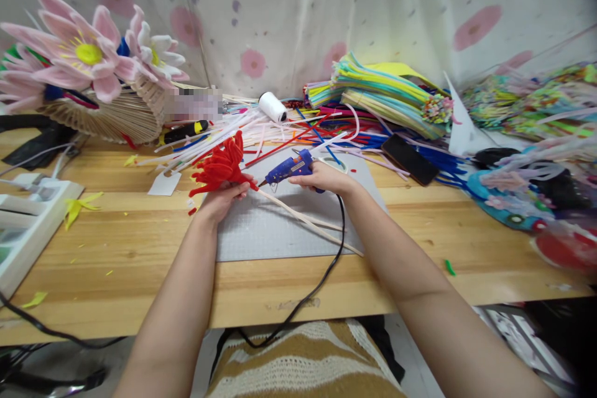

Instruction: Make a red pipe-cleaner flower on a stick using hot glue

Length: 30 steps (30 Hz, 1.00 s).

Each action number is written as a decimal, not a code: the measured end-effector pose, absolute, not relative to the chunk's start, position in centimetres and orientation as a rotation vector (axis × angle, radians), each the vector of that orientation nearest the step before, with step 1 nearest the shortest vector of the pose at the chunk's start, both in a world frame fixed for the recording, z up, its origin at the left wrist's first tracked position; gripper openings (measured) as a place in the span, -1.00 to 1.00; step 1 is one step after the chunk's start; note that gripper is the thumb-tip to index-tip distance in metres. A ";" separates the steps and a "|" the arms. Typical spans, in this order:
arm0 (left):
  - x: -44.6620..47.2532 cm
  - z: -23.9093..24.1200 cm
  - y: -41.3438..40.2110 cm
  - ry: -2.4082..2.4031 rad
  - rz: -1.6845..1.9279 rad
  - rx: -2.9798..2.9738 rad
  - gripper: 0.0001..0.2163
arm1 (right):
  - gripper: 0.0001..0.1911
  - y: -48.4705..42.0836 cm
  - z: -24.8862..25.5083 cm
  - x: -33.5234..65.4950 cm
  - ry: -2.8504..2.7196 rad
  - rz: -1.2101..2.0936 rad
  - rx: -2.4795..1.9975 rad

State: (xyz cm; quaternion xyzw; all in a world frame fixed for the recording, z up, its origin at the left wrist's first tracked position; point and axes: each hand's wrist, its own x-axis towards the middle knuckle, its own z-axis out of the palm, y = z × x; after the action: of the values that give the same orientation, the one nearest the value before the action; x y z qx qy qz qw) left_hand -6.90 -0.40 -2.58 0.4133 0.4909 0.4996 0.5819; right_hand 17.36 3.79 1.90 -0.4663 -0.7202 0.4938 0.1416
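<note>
My left hand (228,198) is closed around the base of a red pipe-cleaner flower (220,165), whose petals bunch up toward the upper left. Pale stems (303,219) run from its base down to the right across a grey cutting mat (261,242). In my right hand (326,178) is a blue hot glue gun (290,168), gripped by its handle. The gun's nozzle points left, close to the flower's base; whether it touches cannot be made out. A black cord (339,249) hangs from the gun over the table's front edge.
Loose pipe cleaners (280,137) lie heaped behind the mat, with a white thread spool (272,107) among them. A black phone (409,159) rests to the right. Pink fuzzy flowers (88,53) stand at left, above a white power strip (37,217).
</note>
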 end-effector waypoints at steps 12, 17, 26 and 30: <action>-7.0 -2.6 -0.4 1.094 1.192 0.939 -0.79 | -0.58 3.8 1.8 17.6 -2.049 1.427 -1.353; -7.1 -2.9 -0.3 1.086 1.184 0.960 -0.80 | -0.58 3.6 2.0 17.7 -2.034 1.453 -1.335; -7.0 -2.4 -0.4 1.043 1.195 0.951 -0.80 | -0.57 3.4 1.9 18.1 -1.992 1.435 -1.391; -7.0 -2.5 -0.4 1.052 1.208 0.952 -0.79 | -0.59 2.9 2.3 20.2 -1.891 1.398 -1.333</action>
State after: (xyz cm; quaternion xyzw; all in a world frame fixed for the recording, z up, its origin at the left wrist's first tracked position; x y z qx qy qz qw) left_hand -7.02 -0.36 -2.55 0.4100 0.4533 0.5202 0.5965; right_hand 20.18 2.91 2.28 -0.4815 -0.6827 0.5047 0.2176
